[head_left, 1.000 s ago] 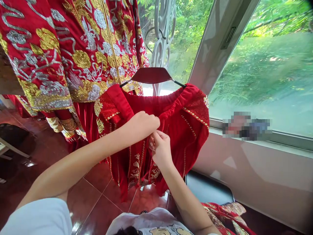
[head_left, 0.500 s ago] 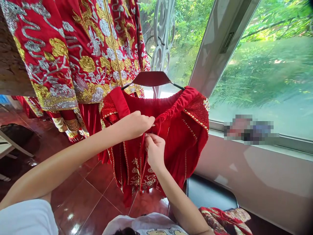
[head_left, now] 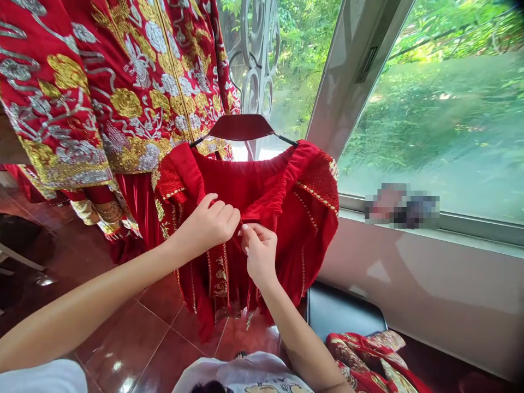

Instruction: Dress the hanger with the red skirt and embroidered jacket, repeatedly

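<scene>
A red velvet skirt (head_left: 315, 240) with gold beading and an elastic, gathered waistband hangs from a dark red hanger (head_left: 241, 127), its front parted. My left hand (head_left: 216, 219) is closed at the left front edge of the waistband, knuckles up. Just beside it, my right hand (head_left: 261, 251) pinches the skirt's front opening between thumb and fingers. The fingertips of both hands nearly meet, and a small piece between them is too fine to make out.
An embroidered red jacket (head_left: 151, 93) hangs close behind on the left. The window (head_left: 442, 136) and its sill are on the right. Below stands a black chair (head_left: 344, 311), with folded red and gold cloth (head_left: 368, 360) by it.
My left hand has moved down and left from above the right hand to beside it. The waistband's front edges are farther apart. The whole view has shifted slightly.
</scene>
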Action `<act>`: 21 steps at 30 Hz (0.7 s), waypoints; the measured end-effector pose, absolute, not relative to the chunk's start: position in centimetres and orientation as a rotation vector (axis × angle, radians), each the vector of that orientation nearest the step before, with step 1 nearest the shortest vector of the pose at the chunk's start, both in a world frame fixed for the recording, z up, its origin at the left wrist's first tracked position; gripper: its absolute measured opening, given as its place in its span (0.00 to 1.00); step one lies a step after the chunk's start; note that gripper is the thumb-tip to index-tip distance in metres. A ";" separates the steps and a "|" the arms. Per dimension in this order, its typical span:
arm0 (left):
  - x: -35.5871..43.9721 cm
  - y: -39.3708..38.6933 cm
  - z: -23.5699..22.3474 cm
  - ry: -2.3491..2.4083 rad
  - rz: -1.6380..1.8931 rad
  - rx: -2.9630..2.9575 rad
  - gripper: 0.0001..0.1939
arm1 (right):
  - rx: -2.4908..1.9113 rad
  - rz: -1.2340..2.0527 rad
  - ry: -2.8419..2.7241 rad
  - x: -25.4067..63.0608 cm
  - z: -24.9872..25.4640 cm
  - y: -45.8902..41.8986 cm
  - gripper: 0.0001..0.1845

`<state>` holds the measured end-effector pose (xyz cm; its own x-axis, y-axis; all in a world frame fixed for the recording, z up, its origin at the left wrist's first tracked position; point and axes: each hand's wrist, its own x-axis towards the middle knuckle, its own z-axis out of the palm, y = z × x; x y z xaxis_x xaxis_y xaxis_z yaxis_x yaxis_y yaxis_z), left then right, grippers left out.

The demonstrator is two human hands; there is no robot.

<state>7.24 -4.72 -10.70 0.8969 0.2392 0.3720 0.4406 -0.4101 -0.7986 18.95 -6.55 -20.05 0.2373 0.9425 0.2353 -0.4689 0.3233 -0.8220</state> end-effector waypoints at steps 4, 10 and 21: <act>6.4 -3.4 -11.4 -0.294 -0.401 -1.941 0.07 | -0.688 1.063 -0.830 18.4 -19.8 -7.0 0.15; 8.2 -2.4 -8.4 -0.591 -0.014 -2.471 0.10 | -0.766 0.919 -0.708 18.7 -20.1 -6.2 0.15; 11.4 -1.4 -6.5 -1.046 0.038 -2.736 0.14 | -1.118 -0.343 -1.313 21.6 -17.9 -5.0 0.16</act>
<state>11.44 -1.43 -6.51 0.7474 0.6624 0.0512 0.6569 -0.7254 -0.2056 21.57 -5.04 -17.87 0.2930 0.3723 0.8807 0.7550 0.4750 -0.4520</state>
